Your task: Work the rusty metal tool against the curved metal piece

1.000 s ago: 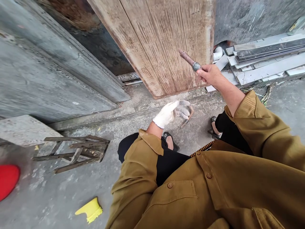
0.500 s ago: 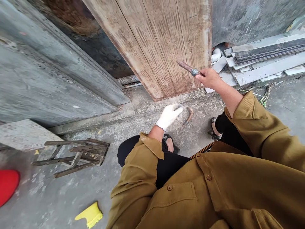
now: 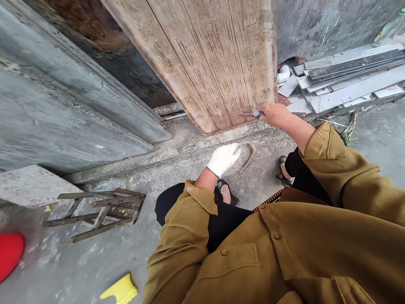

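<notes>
My right hand [image 3: 274, 115] is bare and wrapped round a brown stick [image 3: 245, 113] with wire wound about it close to my fingers. The stick points left, in front of the lower part of a wooden plank panel [image 3: 218, 71]. My left hand [image 3: 224, 159] wears a white glove and is low over the concrete, its fingers curled together. Whatever it may pinch is hidden or too thin to see. Just right of the glove, a curved brown piece [image 3: 251, 155], like a bent stick, lies on the ground between my feet.
A small wooden stool [image 3: 101, 211] lies on its side at left, by a speckled slab [image 3: 34, 185]. A yellow object [image 3: 122, 289] and a red round thing [image 3: 9, 255] are on the floor. White and dark strips [image 3: 354, 82] are stacked at right near a white pipe [image 3: 284, 74].
My right hand has lowered with the stick, which now lies nearly level. The fingers of my gloved left hand have closed together, and the hand has shifted slightly left.
</notes>
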Tool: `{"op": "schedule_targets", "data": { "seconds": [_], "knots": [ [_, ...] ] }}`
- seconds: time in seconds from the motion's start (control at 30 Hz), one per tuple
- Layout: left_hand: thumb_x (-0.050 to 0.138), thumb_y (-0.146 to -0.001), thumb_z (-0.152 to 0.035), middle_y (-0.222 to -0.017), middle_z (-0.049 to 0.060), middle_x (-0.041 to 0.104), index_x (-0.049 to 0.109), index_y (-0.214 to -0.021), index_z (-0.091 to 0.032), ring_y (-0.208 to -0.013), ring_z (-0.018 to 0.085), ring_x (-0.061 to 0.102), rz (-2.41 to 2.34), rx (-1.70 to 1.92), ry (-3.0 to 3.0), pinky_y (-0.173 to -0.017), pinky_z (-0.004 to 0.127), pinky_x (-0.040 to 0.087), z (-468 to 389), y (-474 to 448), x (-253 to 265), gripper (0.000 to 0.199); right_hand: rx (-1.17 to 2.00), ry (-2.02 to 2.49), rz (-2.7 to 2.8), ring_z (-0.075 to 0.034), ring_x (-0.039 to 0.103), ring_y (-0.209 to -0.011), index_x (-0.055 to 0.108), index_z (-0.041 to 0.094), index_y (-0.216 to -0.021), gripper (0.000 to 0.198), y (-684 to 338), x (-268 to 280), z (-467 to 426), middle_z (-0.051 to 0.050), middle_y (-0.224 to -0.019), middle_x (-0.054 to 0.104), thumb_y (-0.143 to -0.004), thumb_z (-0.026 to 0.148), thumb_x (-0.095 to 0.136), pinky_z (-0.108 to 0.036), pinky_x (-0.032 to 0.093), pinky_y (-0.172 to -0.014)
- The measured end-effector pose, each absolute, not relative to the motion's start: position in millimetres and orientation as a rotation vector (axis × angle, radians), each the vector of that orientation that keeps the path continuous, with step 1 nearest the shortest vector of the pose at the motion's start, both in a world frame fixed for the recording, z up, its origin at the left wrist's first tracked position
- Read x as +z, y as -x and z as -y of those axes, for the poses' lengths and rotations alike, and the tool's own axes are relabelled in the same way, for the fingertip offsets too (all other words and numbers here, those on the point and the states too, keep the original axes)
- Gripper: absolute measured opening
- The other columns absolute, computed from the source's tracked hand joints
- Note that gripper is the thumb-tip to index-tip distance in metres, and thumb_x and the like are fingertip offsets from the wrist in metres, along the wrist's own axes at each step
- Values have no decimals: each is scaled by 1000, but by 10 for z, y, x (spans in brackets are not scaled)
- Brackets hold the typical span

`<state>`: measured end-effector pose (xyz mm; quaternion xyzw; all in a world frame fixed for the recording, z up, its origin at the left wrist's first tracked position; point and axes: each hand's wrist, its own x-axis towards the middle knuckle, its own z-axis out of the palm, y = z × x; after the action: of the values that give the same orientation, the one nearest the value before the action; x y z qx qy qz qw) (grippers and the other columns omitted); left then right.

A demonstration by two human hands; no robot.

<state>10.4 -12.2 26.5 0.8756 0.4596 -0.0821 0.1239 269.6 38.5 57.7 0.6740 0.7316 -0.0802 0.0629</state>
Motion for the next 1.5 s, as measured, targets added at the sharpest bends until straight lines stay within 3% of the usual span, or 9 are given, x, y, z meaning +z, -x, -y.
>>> {"op": "schedule_targets", "data": {
  "seconds": [0.27,0.43,0.7,0.9,1.07,1.17,1.3,1.4,1.5],
  "knots": [
    [35,-102,-35,-93,11,73,66,-113,-15,-91,27,71,-1262,-383,-2645,-72,31,47,149,-109,292,38,-356,-1670,-2023,-32,66,-104,72,8,-117,38,-2614,531,-385,-21,-113,70,-88,30,65,-38,49,-82],
    [40,-99,-33,-104,11,72,69,-114,-17,-98,24,68,-1170,-141,-2518,-83,30,48,51,-3,320,37,-841,-1207,-1884,-18,64,-73,78,13,-96,21,-2591,554,-257,-4,-74,69,-80,26,74,-31,47,-73],
    [54,-92,-42,-83,6,71,70,-119,-14,-53,9,52,-855,448,-1572,-58,23,45,87,-6,292,42,-1641,-817,-2069,-10,58,-68,77,16,-105,52,-2665,913,-172,1,-74,68,-71,56,80,-23,44,-67],
    [68,-83,-49,-95,12,73,68,-111,-12,-76,19,68,-755,702,-1101,-69,31,55,116,-169,91,46,-1990,-783,-2363,-8,51,-61,70,11,-86,65,-2779,881,-229,-1,-71,63,-70,74,71,-23,42,-61],
    [65,-86,-49,-84,11,71,66,-102,-10,-73,18,68,-726,729,-1013,-74,33,56,137,-184,51,43,-2208,-989,-2525,-6,42,-55,62,13,-79,58,-2738,847,-199,0,-67,58,-76,70,70,-22,36,-54],
    [65,-86,-43,-76,8,68,68,-96,-9,-65,15,65,-758,657,-1131,-64,27,53,165,-167,79,36,-2057,-1552,-2548,-8,43,-56,62,15,-82,48,-2695,808,-242,-1,-69,58,-87,62,60,-24,37,-54],
    [60,-88,-36,-64,1,60,71,-97,-11,-51,9,51,-898,472,-1449,-49,20,39,187,-150,153,29,-1261,-2074,-2421,-13,51,-62,69,15,-90,32,-2677,678,-360,-4,-73,62,-91,46,58,-27,39,-60],
    [57,-88,-34,-71,2,65,72,-97,-13,-57,10,53,-931,394,-1663,-57,21,42,179,-137,221,28,-694,-1987,-2377,-19,59,-76,75,16,-98,28,-2643,584,-384,-8,-82,67,-87,40,63,-30,38,-66],
    [54,-89,-34,-84,4,71,73,-96,-14,-68,13,59,-1016,386,-1856,-67,23,46,133,-98,283,28,-544,-1700,-2366,-21,61,-82,78,18,-100,26,-2580,547,-329,-10,-88,69,-84,34,67,-30,36,-67]
  ]
}}
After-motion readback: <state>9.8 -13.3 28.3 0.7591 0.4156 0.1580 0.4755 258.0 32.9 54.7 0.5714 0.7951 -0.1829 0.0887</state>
